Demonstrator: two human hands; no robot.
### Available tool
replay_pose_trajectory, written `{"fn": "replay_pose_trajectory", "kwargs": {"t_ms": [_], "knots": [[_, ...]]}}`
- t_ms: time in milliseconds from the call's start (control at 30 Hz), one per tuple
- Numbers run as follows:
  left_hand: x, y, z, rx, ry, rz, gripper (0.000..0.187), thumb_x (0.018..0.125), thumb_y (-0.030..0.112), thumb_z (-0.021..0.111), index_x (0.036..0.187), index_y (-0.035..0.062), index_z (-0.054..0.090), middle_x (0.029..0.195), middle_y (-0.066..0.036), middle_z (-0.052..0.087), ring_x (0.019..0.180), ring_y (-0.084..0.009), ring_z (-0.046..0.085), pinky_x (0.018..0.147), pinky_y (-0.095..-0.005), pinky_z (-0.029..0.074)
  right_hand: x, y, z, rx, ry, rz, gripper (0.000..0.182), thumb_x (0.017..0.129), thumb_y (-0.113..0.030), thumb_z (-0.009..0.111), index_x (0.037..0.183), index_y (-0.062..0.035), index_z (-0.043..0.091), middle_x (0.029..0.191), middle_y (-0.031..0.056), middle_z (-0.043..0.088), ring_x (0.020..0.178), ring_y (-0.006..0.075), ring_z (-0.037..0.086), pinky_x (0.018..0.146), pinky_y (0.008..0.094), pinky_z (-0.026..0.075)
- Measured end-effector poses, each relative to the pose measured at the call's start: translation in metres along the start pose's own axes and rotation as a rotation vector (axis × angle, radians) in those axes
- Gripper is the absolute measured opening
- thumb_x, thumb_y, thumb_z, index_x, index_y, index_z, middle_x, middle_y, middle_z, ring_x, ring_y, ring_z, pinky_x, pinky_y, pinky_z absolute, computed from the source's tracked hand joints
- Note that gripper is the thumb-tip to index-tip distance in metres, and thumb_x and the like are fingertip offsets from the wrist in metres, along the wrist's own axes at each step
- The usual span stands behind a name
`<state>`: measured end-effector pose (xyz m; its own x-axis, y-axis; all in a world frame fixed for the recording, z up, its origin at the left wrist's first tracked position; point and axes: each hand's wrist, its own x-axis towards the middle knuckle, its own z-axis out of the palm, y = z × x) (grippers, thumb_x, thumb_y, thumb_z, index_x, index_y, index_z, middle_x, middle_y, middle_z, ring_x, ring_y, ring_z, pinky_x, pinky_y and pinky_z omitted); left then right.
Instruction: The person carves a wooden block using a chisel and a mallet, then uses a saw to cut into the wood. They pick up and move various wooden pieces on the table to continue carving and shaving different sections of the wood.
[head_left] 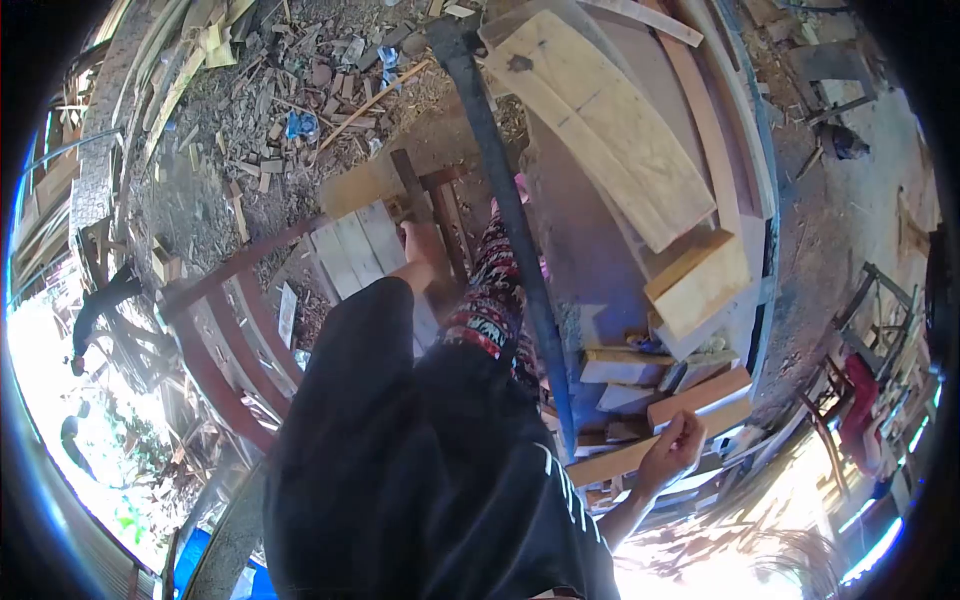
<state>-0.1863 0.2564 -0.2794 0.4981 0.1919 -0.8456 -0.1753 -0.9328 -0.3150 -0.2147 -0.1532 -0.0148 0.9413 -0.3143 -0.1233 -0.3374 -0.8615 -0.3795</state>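
My left hand (pixel 425 247) reaches over a pale slatted wooden seat (pixel 350 250), its fingers curled at a dark wooden strip (pixel 408 172). My hand hides part of that strip. On the other side, my right hand (pixel 680 443) is closed with nothing showing in it, beside a cut wooden block (pixel 700 397) and a long wooden board (pixel 620 462). A broad, pale curved board (pixel 605 125) with dark pencil-like marks lies on the work table (pixel 590 245). At its near end sits a thick wooden block (pixel 700 285).
A dark bar (pixel 510 215) runs along the table's left side. Reddish-brown slats (pixel 240 340) stand at the left. Wood offcuts (pixel 340 90) and chips cover the ground beyond. Stacked wood pieces (pixel 625 370) lie near the table's front. A person in red (pixel 860 405) is at the far right.
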Motion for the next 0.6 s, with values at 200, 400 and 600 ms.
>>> {"fn": "replay_pose_trajectory", "kwargs": {"t_ms": [200,400,600], "knots": [[0.087,0.016,0.089,-0.583,0.217,-0.427,0.053,0.086,0.026,0.064,0.128,-0.0015,0.049,0.115,-0.023,0.063,0.099,-0.0319,0.066,0.078,-0.041,0.052,0.004,-0.043,0.03,0.15,-0.095,0.03,0.004,0.09,-0.004,0.062,0.093,-0.0006,0.063,0.082,0.0103,0.061,0.073,0.0215,0.058,0.061,0.0318,0.046],[0.108,-0.007,0.073,-0.945,0.151,-0.582,0.044,0.089,0.018,0.061,0.126,-0.0016,0.047,0.116,-0.026,0.062,0.105,-0.0345,0.065,0.084,-0.0425,0.054,0.022,-0.081,0.075,0.26,-0.118,-0.104,0.004,0.088,0.003,0.062,0.091,0.0009,0.062,0.081,0.0121,0.06,0.067,0.0231,0.059,0.059,0.0326,0.047],[0.151,-0.016,0.092,-1.149,-0.055,-0.62,0.081,0.09,0.028,0.066,0.154,0.0144,0.017,0.131,-0.018,0.058,0.124,-0.0325,0.055,0.107,-0.0523,0.038,0.028,-0.107,0.097,0.407,-0.053,-0.168,0.009,0.087,0.003,0.064,0.096,-0.0001,0.063,0.085,0.0128,0.063,0.069,0.0235,0.06,0.063,0.0316,0.05]]}}
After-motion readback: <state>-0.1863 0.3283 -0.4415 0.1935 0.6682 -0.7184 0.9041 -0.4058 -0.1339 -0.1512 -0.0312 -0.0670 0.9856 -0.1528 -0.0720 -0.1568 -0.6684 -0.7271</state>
